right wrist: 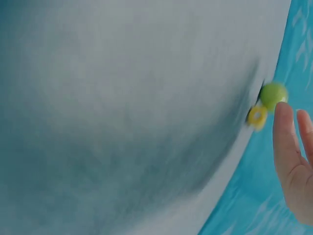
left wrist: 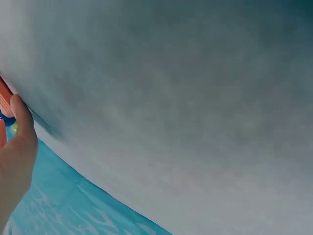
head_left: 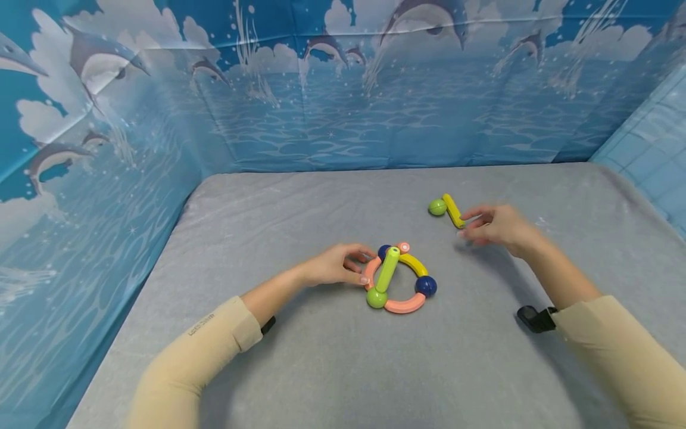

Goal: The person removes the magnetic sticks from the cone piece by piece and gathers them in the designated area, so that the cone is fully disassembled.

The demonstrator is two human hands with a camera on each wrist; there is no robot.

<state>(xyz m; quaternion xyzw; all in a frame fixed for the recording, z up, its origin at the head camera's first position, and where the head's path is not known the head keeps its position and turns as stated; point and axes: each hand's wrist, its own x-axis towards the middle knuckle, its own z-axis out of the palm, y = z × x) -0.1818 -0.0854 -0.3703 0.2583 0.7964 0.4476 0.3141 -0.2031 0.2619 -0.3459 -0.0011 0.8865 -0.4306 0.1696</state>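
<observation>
A ring of magnetic building sticks and balls lies on the grey cloth in the head view. It joins pink curved sticks (head_left: 405, 305), a yellow curved stick (head_left: 414, 264), dark blue balls (head_left: 426, 286) and a green ball (head_left: 377, 298). From the green ball a straight green stick (head_left: 388, 271) points upward at a slant. My left hand (head_left: 339, 264) holds the ring's left pink curved stick (head_left: 371, 271) between thumb and fingers. Fingers extended, my right hand (head_left: 501, 226) hovers beside the near end of a straight yellow stick (head_left: 453, 211). Another green ball (head_left: 437, 207) touches that stick.
Grey cloth (head_left: 300, 202) covers the table. Blue dolphin-print curtains (head_left: 343, 119) hang along the back and left side, with more blue fabric at the right. A small pink stick end (head_left: 404, 247) shows at the ring's far side.
</observation>
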